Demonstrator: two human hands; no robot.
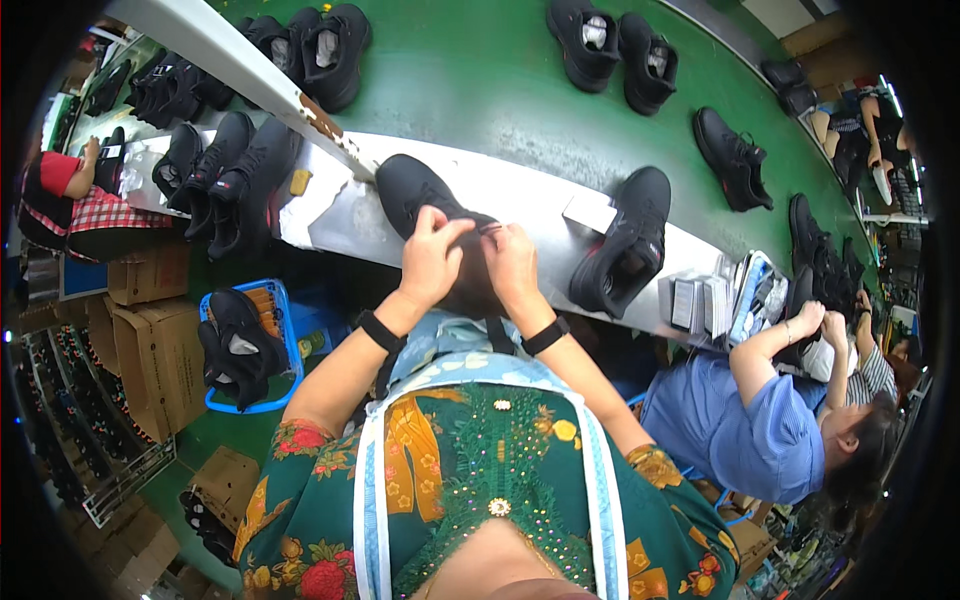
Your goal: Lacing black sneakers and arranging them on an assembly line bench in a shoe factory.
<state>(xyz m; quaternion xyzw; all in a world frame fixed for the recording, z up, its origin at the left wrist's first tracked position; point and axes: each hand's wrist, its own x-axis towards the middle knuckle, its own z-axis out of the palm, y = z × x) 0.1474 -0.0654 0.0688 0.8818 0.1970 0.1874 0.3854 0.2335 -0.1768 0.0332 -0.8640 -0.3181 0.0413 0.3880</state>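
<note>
A black sneaker (408,188) lies in front of me at the edge of the metal ledge, its toe pointing away to the left. Over its lacing, my left hand (432,258) is closed in a pinch, thumb and forefinger together; what they hold is too small and dark to make out. Close beside it, my right hand (513,270) pinches a thin dark strand, apparently the shoelace (488,229). The heel end of the shoe is partly hidden behind my hands. Another black sneaker (630,240) stands to the right on the ledge, beside a small white box (590,213).
Beyond the ledge (540,190) runs a green belt (450,80) carrying several black shoes. A slanted white post (250,75) rises at left. Below it hangs a blue basket (297,350) with shoes. Stacked cards (700,305) and a co-worker in blue (740,420) are at right.
</note>
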